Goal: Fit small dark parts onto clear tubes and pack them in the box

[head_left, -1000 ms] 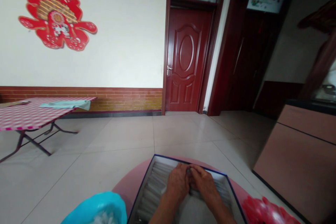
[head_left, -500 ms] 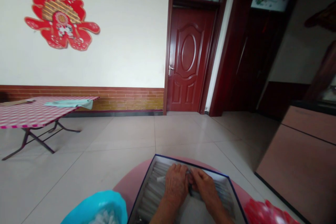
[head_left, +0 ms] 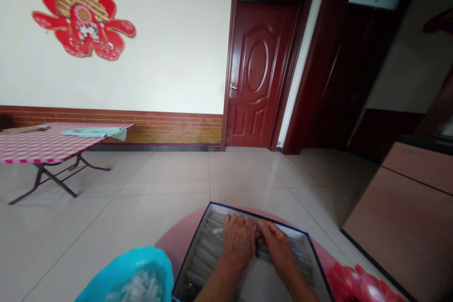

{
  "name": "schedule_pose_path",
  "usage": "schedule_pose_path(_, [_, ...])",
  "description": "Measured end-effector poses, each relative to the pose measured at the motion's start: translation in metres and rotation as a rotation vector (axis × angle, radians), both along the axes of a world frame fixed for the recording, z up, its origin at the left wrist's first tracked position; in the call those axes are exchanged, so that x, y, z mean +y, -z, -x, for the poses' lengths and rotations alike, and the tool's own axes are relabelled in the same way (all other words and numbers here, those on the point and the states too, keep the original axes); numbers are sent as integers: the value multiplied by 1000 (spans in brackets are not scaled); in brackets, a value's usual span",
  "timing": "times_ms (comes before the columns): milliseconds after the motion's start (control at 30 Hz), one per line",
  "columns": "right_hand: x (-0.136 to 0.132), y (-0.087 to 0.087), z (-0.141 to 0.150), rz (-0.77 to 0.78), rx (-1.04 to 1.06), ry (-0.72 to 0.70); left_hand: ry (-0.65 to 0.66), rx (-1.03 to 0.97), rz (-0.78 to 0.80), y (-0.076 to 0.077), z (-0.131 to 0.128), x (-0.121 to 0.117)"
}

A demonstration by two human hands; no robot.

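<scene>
My left hand (head_left: 239, 243) and my right hand (head_left: 276, 245) meet over a shallow box (head_left: 313, 250) with a blue rim and pale inner walls. Both have their fingers closed. Between the fingertips is a small, partly dark piece, too hidden to name. Pale, see-through thin tubes (head_left: 203, 257) lie in rows along the left side of the box, and more tubes (head_left: 300, 257) show at its right. Beside the left fingers a short white piece (head_left: 218, 231) sticks out; whether the hand holds it I cannot tell.
Under the box is a round pink tabletop (head_left: 177, 240). A turquoise basin (head_left: 155, 255) at the left holds many small white pieces (head_left: 145, 285). Shiny red plastic (head_left: 361, 283) lies at the lower right. A pinkish cabinet (head_left: 406, 207) stands right; a checked folding table (head_left: 53, 144) stands left.
The view has shifted slightly, and more of the basin's white pieces show. Both hands remain together over the box, with the left fingers now a little higher in the picture.
</scene>
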State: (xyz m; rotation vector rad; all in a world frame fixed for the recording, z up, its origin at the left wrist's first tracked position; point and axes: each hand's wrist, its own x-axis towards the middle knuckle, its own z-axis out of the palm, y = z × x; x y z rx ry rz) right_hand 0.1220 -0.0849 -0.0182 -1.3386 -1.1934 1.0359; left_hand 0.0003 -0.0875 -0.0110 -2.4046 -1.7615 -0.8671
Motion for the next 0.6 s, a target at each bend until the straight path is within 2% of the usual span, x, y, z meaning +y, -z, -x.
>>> schedule_pose_path(400, [0, -3, 0, 67, 115, -3, -6, -4, 32, 4, 2, 4])
schedule_pose_path(600, [1, 1, -2, 40, -105, 20, 0, 3, 8, 7, 3, 3])
